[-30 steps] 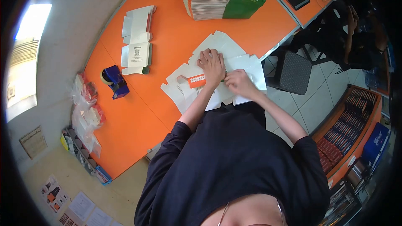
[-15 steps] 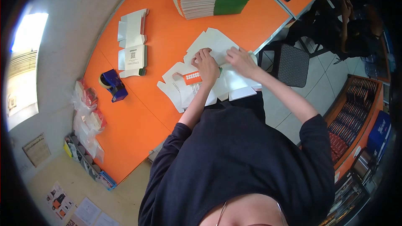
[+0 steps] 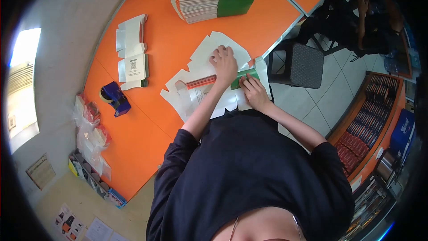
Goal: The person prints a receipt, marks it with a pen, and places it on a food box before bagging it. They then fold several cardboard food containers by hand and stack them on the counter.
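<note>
White unfolded carton sheets (image 3: 178, 90) lie at the orange table's near edge. My left hand (image 3: 225, 68) rests on the upper sheet, its fingers bent and apart. My right hand (image 3: 254, 90) lies lower and to the right, fingers spread over a green printed panel (image 3: 243, 78) of the carton. Left of my left wrist, an orange-red strip (image 3: 200, 82) shows beside small printed text. Neither hand is closed round anything.
A partly folded carton (image 3: 134, 69) lies further left, above a blue tape dispenser (image 3: 116, 98). A stack of flat cartons (image 3: 200, 0) stands at the back. Right of the table are a grey stool (image 3: 304, 65) and another person's arm (image 3: 362, 13).
My right hand has moved down onto the carton, where a green panel now shows. My left hand has shifted slightly up and right over the sheet. The view has moved a little.
</note>
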Tool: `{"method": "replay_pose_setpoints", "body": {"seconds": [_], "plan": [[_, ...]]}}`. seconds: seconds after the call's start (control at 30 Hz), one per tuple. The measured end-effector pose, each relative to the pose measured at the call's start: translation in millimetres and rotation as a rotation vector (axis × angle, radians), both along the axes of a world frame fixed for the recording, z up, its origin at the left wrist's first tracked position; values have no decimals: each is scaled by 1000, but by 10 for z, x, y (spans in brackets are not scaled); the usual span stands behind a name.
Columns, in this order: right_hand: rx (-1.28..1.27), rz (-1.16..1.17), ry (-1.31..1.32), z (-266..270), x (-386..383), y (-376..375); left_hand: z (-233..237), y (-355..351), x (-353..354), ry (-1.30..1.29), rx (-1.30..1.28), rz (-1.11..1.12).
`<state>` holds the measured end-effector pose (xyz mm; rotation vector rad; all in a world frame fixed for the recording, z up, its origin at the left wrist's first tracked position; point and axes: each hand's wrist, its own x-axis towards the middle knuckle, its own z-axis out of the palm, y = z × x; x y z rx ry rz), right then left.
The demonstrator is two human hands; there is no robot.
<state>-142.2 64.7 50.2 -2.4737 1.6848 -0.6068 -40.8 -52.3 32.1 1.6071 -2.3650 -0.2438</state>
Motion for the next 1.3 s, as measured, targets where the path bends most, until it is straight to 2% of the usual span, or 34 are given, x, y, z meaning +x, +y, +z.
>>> {"method": "replay_pose_setpoints", "body": {"seconds": [0.13,0.2,0.27,0.3,0.33,0.4,0.47,0.5,0.57,0.6,0.67,0.73,0.77,0.8,0.87,0.9,0.97,1.03,1.07,1.13,1.3], "plan": [[34,-34,-75,-150,60,91,-38,111,-295,164,51,9],[58,-39,-80,13,41,66,-27,128,-355,256,31,-2],[155,-8,-212,170,-21,32,-31,162,-351,275,69,9],[308,-11,-331,165,-94,9,-40,175,-341,289,58,13],[288,-15,-323,204,-249,-100,-38,117,-358,306,32,12],[753,-307,-471,487,-529,-383,-25,141,-388,219,-47,-57],[-51,-172,-224,526,-660,-645,-54,189,-413,128,-112,-116],[-57,-174,-221,427,-717,-720,-79,206,-410,84,-135,-170],[292,1,-196,187,-826,-883,-69,188,-384,43,-190,-215],[270,15,-188,231,-823,-940,-28,224,-331,46,-154,-238],[575,37,-22,319,-782,-1099,94,142,-236,49,-149,-225],[564,53,-106,493,-649,-1211,367,134,-3,227,352,-378],[551,46,-180,544,-584,-1288,579,187,110,319,286,-329],[539,37,-258,558,-498,-1359,573,175,225,310,281,-304],[488,114,-241,523,-311,-1522,507,142,459,135,173,-275],[440,164,-215,494,-224,-1587,444,54,573,141,252,-199],[397,220,-193,414,-86,-1619,373,-51,770,127,253,-137],[111,351,-41,309,9,-1562,349,-91,878,126,288,-58],[118,352,-42,235,9,-1492,339,-88,886,127,295,-57],[-47,347,-16,77,-50,-1306,339,-116,877,100,351,9],[-127,258,-67,-104,-98,-982,295,-230,909,122,441,13]]}}
